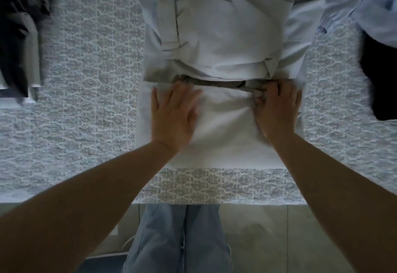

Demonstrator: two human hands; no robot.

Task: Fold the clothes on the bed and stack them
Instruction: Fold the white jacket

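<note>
Left hand (173,113) presses flat, right hand (277,109) pinches the white garment's (223,126) folded edge.

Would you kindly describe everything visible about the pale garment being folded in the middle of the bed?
The pale blue-grey cloth garment lies flat on the patterned bedspread, sleeves folded inward over its body. Its near part is folded into a smooth rectangle, with a darker inner band showing along the fold line. The left hand presses flat on that rectangle; the right hand curls its fingers into the fold's edge.
</note>
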